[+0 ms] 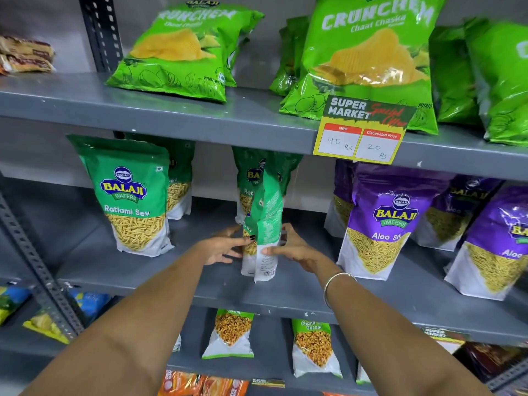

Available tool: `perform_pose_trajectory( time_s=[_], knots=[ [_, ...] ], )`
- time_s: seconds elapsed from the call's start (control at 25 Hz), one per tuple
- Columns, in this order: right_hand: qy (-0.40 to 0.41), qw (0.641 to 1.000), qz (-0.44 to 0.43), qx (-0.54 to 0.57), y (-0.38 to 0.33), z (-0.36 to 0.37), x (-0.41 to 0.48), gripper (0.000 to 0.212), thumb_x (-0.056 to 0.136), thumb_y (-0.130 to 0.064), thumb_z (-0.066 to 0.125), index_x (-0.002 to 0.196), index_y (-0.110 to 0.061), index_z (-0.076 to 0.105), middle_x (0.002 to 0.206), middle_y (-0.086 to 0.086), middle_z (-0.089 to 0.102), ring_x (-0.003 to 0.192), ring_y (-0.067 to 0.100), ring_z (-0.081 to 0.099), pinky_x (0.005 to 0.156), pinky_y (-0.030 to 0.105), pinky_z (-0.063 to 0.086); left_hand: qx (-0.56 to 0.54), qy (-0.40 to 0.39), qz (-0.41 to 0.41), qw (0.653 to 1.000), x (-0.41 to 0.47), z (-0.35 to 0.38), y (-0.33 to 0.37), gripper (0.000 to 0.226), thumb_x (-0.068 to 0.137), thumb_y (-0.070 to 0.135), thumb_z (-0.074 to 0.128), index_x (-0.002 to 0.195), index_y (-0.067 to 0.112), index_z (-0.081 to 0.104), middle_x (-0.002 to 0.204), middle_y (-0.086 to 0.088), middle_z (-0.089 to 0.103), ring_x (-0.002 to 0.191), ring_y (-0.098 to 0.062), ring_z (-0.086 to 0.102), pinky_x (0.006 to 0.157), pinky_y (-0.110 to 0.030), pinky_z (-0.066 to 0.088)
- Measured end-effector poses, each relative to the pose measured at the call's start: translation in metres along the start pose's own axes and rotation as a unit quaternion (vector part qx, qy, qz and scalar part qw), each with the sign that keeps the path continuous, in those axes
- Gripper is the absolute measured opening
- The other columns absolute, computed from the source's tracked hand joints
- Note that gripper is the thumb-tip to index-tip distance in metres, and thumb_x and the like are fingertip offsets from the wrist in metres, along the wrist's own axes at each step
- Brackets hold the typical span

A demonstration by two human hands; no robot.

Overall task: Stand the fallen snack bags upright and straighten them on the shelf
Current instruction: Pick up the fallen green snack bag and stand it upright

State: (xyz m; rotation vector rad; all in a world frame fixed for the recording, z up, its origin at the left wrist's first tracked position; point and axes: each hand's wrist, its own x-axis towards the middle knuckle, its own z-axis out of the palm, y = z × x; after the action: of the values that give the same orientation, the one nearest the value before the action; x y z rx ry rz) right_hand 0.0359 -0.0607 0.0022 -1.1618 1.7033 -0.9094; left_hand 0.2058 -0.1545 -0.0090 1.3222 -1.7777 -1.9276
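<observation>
- While standing edge-on at the front of the middle shelf [177,287], with barcode side turned outward, the green sev bag [264,224] looks likely to tip or twist once let go; narrow base, tall soft body.
- Left hand [221,248]: fingers pressed to the bag's left lower edge, thumb tip on the front. Right hand [291,247]: fingers curled round the right side, thumb laid on the white lower panel. Pinched between both, bottom apparently touching the shelf.
- Could knock the second green bag [245,181] standing just behind if pushed back too hard.
- Could be left facing wrong: label side not turned forward like the Ratlami Sev bag [131,195] well to the left.
- Could brush the purple Aloo Sev bag [380,221] nearby on the right if swung wide.
- Hidden: front print of the held bag; most of the bag behind it; right fingertips behind the bag.
- Cut off: green Crunchem bags [368,58] at the top edge, more purple bags at the right edge.
- Hard to make out: small print on the bag's back and whether its base sits flat.
</observation>
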Motion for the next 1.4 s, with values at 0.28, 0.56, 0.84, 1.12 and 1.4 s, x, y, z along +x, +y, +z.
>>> perform_pose_trajectory(
  time_s=[0.28,0.56,0.84,1.12,1.4],
  knots=[
    [0.009,1.000,-0.009,-0.004,0.009,-0.023,0.005,0.064,0.078,-0.001,0.069,0.133,-0.005,0.038,0.131,0.015,0.052,0.090,0.010,0.052,0.058,0.012,0.042,0.009,0.094,0.044,0.995,0.012,-0.001,0.005,0.026,0.084,0.021,0.066,0.104,0.014,0.051,0.141,-0.009,0.049,0.131,-0.021,0.041,0.106,-0.039,0.031],
    [0.029,0.999,-0.025,-0.005,0.013,-0.012,0.013,0.106,0.045,-0.035,0.088,0.135,-0.012,0.037,0.133,0.005,0.051,0.123,0.018,0.047,0.109,0.041,0.040,0.037,0.067,0.046,0.996,0.023,0.011,0.011,0.077,0.081,0.021,0.069,0.145,0.015,0.027,0.148,-0.010,0.040,0.138,-0.027,0.036,0.110,-0.044,0.026],
    [0.032,0.998,-0.040,0.035,0.009,-0.031,0.016,0.076,0.067,0.015,0.071,0.134,0.001,0.037,0.133,0.018,0.054,0.117,0.027,0.054,0.099,0.035,0.047,0.026,0.063,0.010,0.998,0.014,-0.008,0.008,0.067,0.080,0.006,0.069,0.134,0.011,0.029,0.140,-0.010,0.048,0.137,-0.025,0.036,0.113,-0.046,0.020],
    [0.046,0.994,-0.042,0.092,0.015,-0.027,0.019,0.059,0.074,0.015,0.065,0.128,0.000,0.045,0.129,0.021,0.057,0.116,0.034,0.056,0.101,0.042,0.047,0.057,0.100,0.045,0.992,0.010,-0.011,0.000,0.061,0.079,0.000,0.068,0.133,0.003,0.040,0.141,-0.013,0.048,0.133,-0.028,0.042,0.104,-0.037,0.034],
    [0.008,0.990,-0.071,0.118,0.020,-0.006,0.019,0.074,0.068,0.015,0.071,0.133,0.005,0.038,0.134,0.023,0.053,0.102,0.021,0.062,0.080,0.019,0.056,0.047,0.106,0.041,0.992,0.009,-0.009,-0.003,0.063,0.081,0.009,0.069,0.135,0.009,0.036,0.146,-0.008,0.044,0.135,-0.029,0.039,0.105,-0.047,0.036]
  ],
)
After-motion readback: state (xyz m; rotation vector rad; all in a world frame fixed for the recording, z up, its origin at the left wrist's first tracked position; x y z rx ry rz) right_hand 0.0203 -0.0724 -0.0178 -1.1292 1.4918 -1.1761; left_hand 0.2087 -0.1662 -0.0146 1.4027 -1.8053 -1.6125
